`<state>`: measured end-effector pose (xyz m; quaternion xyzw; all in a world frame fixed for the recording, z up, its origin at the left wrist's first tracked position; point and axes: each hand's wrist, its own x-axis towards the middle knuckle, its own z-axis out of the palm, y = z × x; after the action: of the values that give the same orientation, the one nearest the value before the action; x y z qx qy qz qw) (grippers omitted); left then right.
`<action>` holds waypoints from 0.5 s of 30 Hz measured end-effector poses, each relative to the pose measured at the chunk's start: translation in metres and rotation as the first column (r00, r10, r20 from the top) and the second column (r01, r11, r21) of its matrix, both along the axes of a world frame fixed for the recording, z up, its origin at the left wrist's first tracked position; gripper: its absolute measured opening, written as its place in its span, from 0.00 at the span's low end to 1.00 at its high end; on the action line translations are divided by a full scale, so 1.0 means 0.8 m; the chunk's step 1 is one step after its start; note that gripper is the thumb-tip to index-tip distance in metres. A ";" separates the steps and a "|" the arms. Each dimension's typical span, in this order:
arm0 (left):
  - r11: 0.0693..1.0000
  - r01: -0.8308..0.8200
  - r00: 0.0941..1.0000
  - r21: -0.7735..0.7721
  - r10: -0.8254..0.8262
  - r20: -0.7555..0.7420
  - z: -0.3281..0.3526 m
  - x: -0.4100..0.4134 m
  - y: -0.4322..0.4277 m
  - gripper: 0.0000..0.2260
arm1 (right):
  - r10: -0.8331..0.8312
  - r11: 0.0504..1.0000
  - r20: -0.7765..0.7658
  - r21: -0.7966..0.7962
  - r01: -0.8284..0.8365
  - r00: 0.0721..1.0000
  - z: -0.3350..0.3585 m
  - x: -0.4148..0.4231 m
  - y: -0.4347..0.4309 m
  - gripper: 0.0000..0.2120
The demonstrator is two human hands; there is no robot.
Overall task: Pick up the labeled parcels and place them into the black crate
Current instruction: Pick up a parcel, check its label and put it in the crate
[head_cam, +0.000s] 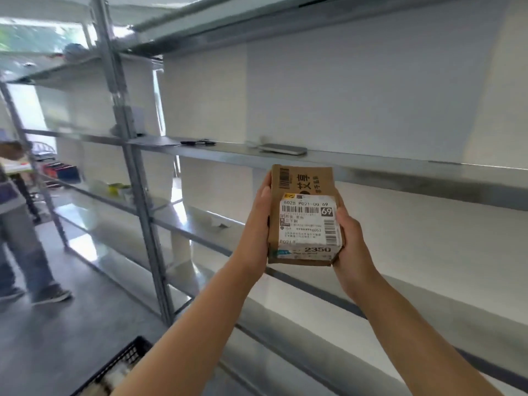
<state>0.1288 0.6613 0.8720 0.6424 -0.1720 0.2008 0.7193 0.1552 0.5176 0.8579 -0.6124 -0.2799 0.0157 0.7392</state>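
A small brown cardboard parcel [303, 195] with a white shipping label and barcode is held up in front of the metal shelving. My left hand [255, 224] grips its left side, thumb along the front edge. My right hand [350, 238] grips its lower right corner. A corner of the black crate [125, 358] shows at the bottom left on the floor, with white items inside; my left forearm hides part of it.
Grey metal shelving [137, 212] runs from left to right in front of a white wall. A flat grey device [283, 149] and dark pens [197, 143] lie on the shelf above the parcel. A person [20, 230] stands on the floor at the far left.
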 end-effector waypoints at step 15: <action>0.804 -0.583 0.812 -0.114 0.578 -0.079 -0.043 -0.056 0.306 0.19 | 0.657 0.752 -0.034 0.086 -0.653 0.753 -0.045 0.056 0.376 0.27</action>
<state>0.0841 0.9065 0.8373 0.6188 0.0607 0.4092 0.6678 0.1998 0.8181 0.8218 -0.4491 -0.4539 0.2829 0.7157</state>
